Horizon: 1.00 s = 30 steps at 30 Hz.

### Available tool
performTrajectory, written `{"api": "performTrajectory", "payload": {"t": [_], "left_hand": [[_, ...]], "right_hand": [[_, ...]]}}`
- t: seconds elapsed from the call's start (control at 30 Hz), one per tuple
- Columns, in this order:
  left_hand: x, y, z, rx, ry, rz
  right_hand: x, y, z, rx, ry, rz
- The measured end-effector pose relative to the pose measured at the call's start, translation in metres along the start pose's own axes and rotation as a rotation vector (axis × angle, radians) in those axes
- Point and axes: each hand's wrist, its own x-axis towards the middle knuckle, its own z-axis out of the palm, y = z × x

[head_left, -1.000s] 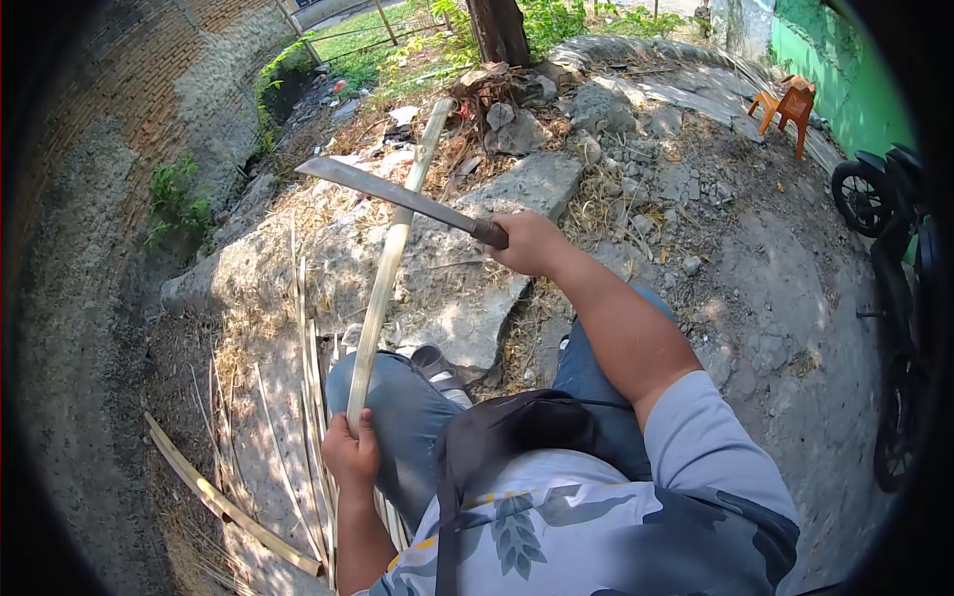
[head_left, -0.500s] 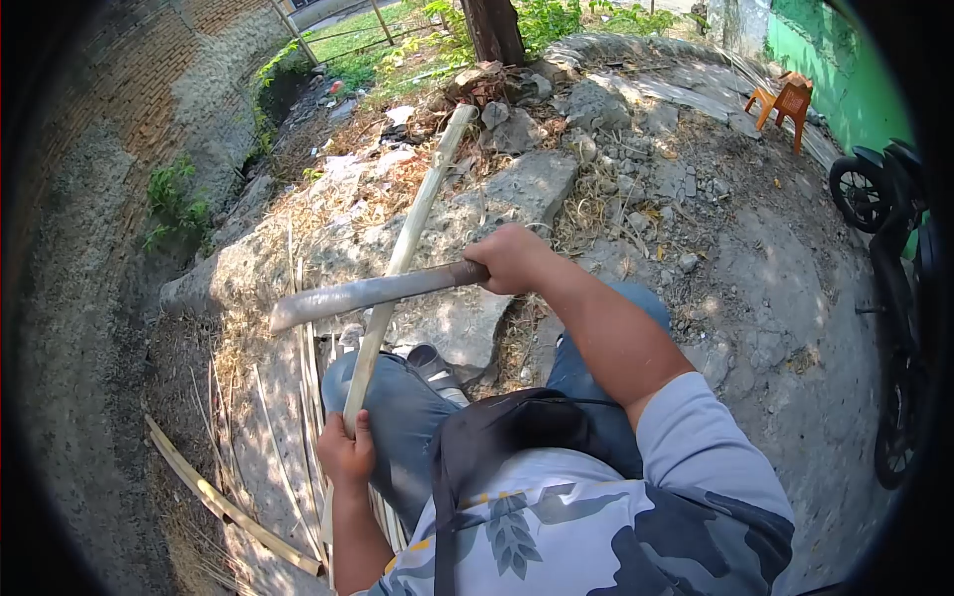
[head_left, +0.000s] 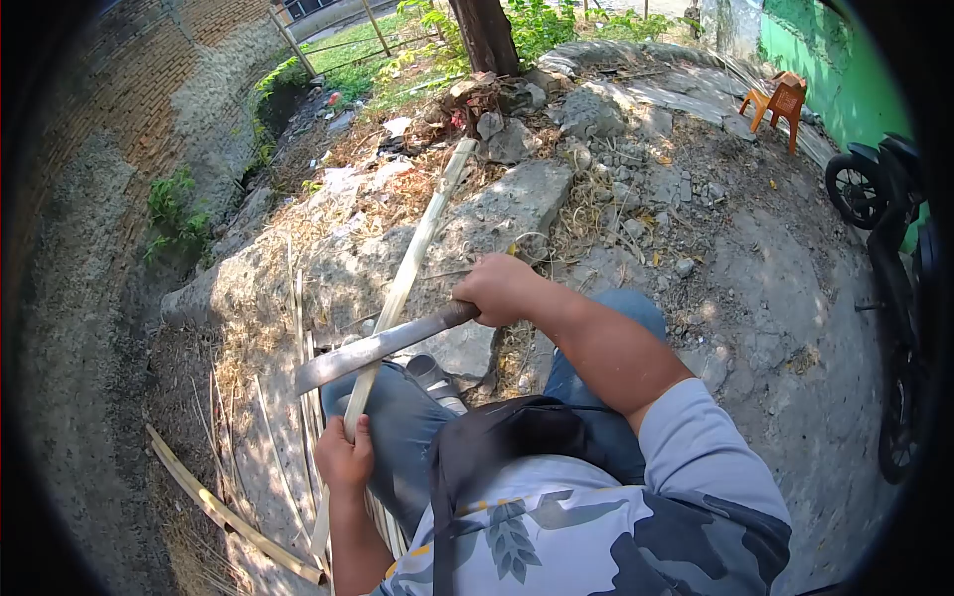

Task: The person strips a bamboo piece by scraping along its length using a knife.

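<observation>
A long machete [head_left: 383,347] is in my right hand [head_left: 500,290], with my fingers wrapped round its dark handle. Its broad blade points left and lies across a pale bamboo strip [head_left: 415,257]. My left hand [head_left: 345,454] grips this strip near its lower end, beside my left knee, with the thumb up along it. From there the strip slants up and away, its far end close to the rubble. Whether the cutting edge bites into the bamboo, I cannot tell.
Thin split strips [head_left: 301,348] lie on the ground at my left, along with a curved bamboo piece [head_left: 224,512]. A concrete slab [head_left: 517,204] and broken stones are in front. Farther off stand a tree trunk [head_left: 484,38], an orange chair [head_left: 785,107] and a motorcycle [head_left: 889,258].
The machete has come down along the bamboo strip towards me, its blade now nearer my left hand. The strip's far end has dropped a little. My left hand keeps its grip.
</observation>
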Motion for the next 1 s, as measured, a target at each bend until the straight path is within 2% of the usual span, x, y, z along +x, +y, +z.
{"api": "performTrajectory", "payload": {"t": [0.07,0.17,0.2,0.3,0.4,0.5,0.7,0.77,0.83,0.93,1.0], "left_hand": [[-0.001,0.000,-0.003,0.040,-0.012,0.019],[-0.004,-0.001,-0.001,-0.014,0.001,0.021],[-0.004,-0.004,-0.001,-0.049,0.006,0.032],[-0.001,-0.007,0.003,-0.136,0.013,0.060],[0.004,-0.004,0.003,-0.140,0.003,0.066],[0.005,-0.005,0.004,-0.107,-0.001,0.054],[0.002,0.002,-0.001,-0.015,0.008,0.057],[0.002,0.003,-0.003,0.019,-0.005,0.063],[0.002,-0.001,-0.002,0.019,-0.013,0.073],[0.002,-0.007,0.001,-0.047,-0.009,0.057],[0.001,-0.006,0.001,-0.091,0.008,0.052]], "right_hand": [[0.006,-0.006,0.006,-0.042,-0.013,-0.107],[0.004,0.016,0.001,-0.023,0.071,-0.016],[0.000,0.024,-0.011,-0.038,0.062,0.107],[-0.011,0.055,-0.021,0.222,0.271,0.555],[-0.017,0.056,-0.019,0.344,0.225,0.541],[-0.022,0.038,-0.033,0.251,0.164,0.539],[-0.004,0.009,-0.021,0.015,-0.079,0.224],[0.001,0.000,-0.007,-0.027,-0.062,0.050],[0.002,0.002,-0.005,-0.065,-0.042,-0.021],[-0.009,0.022,-0.022,-0.068,0.032,0.133],[-0.014,0.049,-0.023,0.118,0.142,0.451]]}}
